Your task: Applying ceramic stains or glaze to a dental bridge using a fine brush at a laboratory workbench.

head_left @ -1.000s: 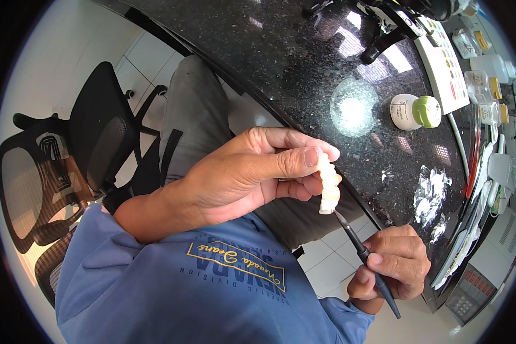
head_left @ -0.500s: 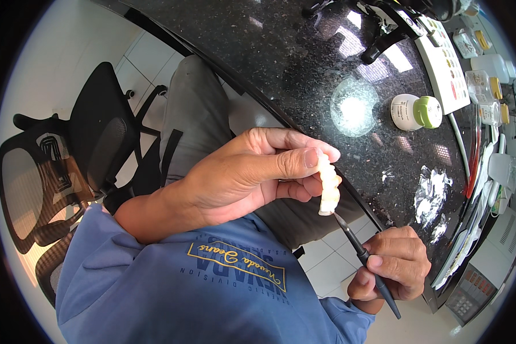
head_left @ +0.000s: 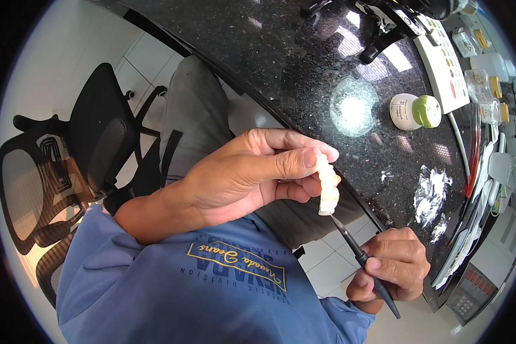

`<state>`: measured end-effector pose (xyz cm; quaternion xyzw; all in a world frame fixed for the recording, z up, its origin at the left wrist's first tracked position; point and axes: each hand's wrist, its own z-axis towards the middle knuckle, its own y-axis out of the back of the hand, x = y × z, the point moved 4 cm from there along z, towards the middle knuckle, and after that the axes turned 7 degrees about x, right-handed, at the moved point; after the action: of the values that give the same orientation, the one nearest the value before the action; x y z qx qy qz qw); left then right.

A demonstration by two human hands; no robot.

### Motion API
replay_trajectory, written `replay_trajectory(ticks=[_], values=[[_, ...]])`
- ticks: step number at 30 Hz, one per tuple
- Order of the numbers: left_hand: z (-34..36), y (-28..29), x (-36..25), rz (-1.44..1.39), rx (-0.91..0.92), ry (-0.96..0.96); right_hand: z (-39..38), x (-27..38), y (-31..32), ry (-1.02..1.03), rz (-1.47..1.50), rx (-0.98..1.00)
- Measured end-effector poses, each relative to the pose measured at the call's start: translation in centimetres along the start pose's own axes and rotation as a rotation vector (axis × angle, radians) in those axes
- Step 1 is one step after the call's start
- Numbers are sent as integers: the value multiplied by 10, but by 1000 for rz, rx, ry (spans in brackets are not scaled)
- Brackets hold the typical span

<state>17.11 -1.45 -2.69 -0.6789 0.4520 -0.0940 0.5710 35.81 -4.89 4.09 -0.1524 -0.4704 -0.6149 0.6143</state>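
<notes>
Countertop [head_left: 292,69] edge runs near toothed piece [head_left: 328,188] in left hand [head_left: 252,172].

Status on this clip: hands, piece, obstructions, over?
Left hand pinching white toothed strip. Right hand holding dark slim tool, tip at strip's lower end, contact unclear. Nothing seen blocking the tip.

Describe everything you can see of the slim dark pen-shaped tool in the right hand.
The slim dark pen-shaped tool has a smooth, plastic-looking handle that narrows toward its back end, a shinier, metallic-looking forward section, and a fine tip. It lies slanted across the picture, tip up and left, back end down and right. The bare right hand has its grip around the handle. The tip is at the lower end of the off-white, ridged, tooth-like strip; actual contact is too small to tell.
</notes>
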Motion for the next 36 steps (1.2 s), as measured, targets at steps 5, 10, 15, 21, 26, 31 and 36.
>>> replay_trajectory(ticks=[5,10,15,21,26,31,36], values=[[0,0,1,-13,24,-3,1,1,0,-20,-4,7],[0,0,1,-17,34,-6,1,2,-1,-31,-21,-16],[0,0,0,-14,27,-10,1,1,-1,-26,-35,-19],[1,0,1,-14,25,-2,1,1,0,-22,-20,-35],[1,0,0,-10,33,-14,2,1,-1,-24,-20,-26],[1,0,0,-1,23,-11,2,1,-2,-25,-10,-27],[0,0,0,-12,12,0,2,1,-1,-12,-8,-16]])
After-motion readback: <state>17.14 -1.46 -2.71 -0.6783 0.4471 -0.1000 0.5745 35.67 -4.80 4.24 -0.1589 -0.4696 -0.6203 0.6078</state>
